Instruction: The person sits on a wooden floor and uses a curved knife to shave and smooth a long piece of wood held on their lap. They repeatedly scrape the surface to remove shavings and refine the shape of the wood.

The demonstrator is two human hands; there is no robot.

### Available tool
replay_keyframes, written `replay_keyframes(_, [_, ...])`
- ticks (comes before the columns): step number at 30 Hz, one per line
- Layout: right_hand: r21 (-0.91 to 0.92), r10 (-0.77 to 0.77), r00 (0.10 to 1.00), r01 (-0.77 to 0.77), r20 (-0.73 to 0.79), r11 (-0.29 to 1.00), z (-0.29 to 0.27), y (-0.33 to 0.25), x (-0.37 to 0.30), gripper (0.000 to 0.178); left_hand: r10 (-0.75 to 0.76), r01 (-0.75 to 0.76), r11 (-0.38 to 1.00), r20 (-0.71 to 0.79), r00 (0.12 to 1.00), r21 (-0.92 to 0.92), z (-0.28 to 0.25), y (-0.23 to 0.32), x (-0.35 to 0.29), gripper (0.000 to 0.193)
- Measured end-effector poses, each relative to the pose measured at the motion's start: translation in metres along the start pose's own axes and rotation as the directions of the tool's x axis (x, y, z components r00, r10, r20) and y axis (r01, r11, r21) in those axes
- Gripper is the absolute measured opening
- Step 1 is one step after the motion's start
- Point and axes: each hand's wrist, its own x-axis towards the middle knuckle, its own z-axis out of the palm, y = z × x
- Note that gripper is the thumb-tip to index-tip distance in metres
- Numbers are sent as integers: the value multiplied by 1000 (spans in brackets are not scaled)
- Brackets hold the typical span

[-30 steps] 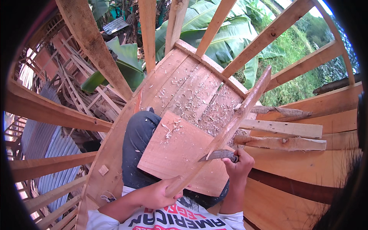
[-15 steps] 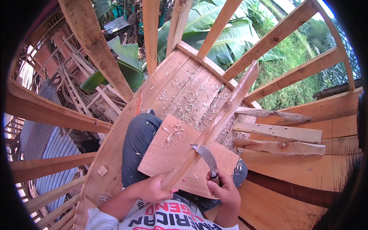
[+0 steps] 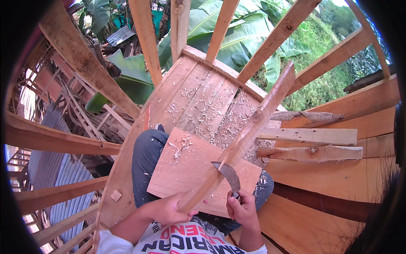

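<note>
My left hand (image 3: pixel 175 209) is closed round the near end of a long wooden stick (image 3: pixel 250 127), which slants up and away to the right. In my right hand (image 3: pixel 243 208) is the handle of a curved knife (image 3: pixel 231 175) with a dark, sickle-shaped blade. The blade's tip lies against the stick's right edge, about a third of the way up from my left hand. Beneath both rests a square wooden board (image 3: pixel 167 169) across my lap, with a small heap of shavings (image 3: pixel 182 148) near its far left corner.
Wood shavings (image 3: pixel 207 103) litter the plank floor (image 3: pixel 167 108) ahead. Several rough wood pieces (image 3: pixel 311 135) lie at the right by plank panels (image 3: pixel 304 175). Upright wooden posts (image 3: pixel 146 40) ring the platform. A wood offcut (image 3: pixel 116 195) sits at the left.
The view has shifted a little, so the surroundings sit differently in the picture. Both hands keep their grips, and the blade's tip is still at the stick.
</note>
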Motion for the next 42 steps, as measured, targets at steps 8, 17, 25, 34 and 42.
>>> replay_keyframes(8, [11, 22, 999, -21, -33, 1000, -3, 9, -4, 22, -18, 27, 978, 49, 999, -208, 7, 3, 13, 58])
replay_keyframes(17, [352, 156, 966, -221, 204, 909, -13, -13, -6, 27, -9, 10, 1000, 19, 1000, -28, 22, 6, 22, 58])
replay_keyframes(25, [-5, -33, 994, 32, -108, 999, -19, -8, -12, 22, -81, 81, 997, 27, 996, -1, 24, 18, 20, 60])
replay_keyframes(34, [-371, -308, 917, 202, -254, 907, -7, 2, -16, 17, -25, 26, 1000, 127, 992, -10, 20, 16, 23, 60])
replay_keyframes(42, [-498, -409, 865, 228, -292, 837, -3, -7, -11, 15, -24, 36, 996, 134, 991, -84, 26, 16, 25, 61])
